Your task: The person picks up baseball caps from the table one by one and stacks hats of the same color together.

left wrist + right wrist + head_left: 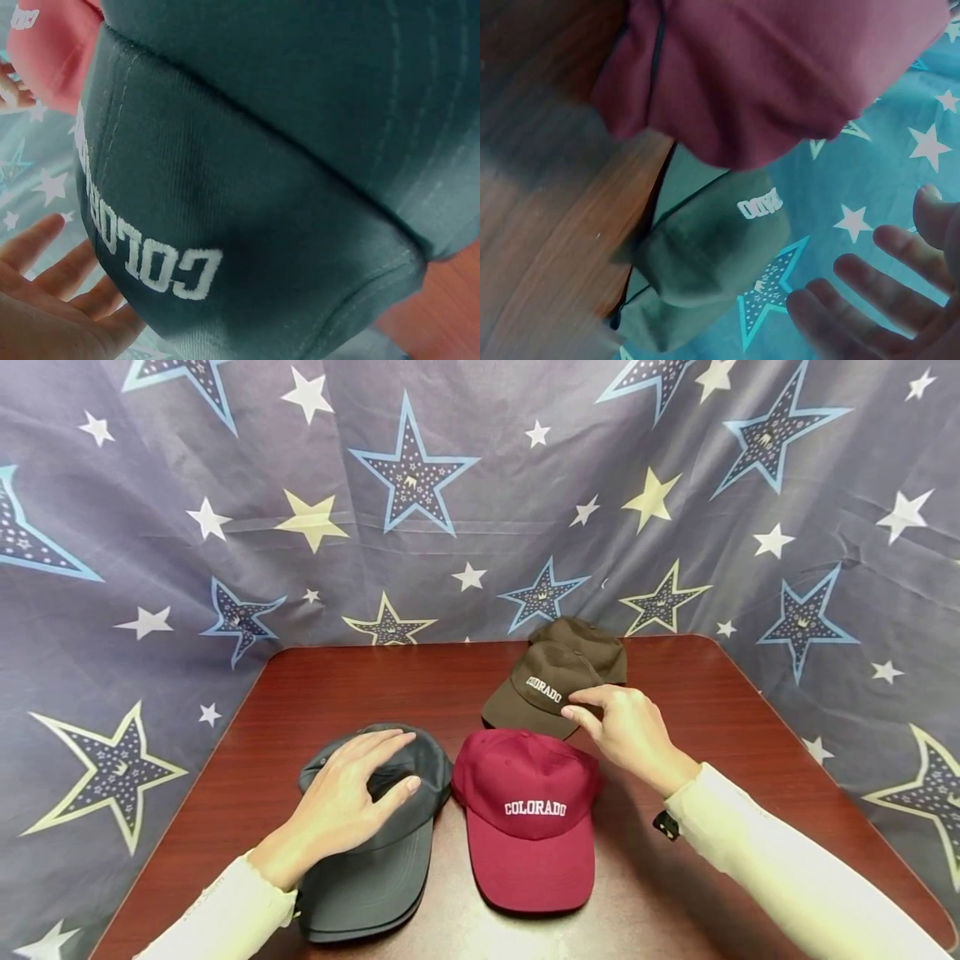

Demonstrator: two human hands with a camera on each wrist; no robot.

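My left hand is over the crown of a dark grey baseball cap, fingers loosely extended and thumb apart. In the left wrist view its fingers are beside the cap's front, where white lettering shows; the hand covers that lettering in the head view. A second brim edge shows under the grey one. My right hand is near a brown COLORADO cap, its thumb and fingers apart. The right wrist view shows those fingers spread, with nothing between them. Between the hands lies a maroon COLORADO cap, brim toward me.
Another brown cap sits behind the first, overlapped by it, at the back of the reddish wooden table. A grey curtain with stars hangs right behind the table. A black band shows at the right sleeve.
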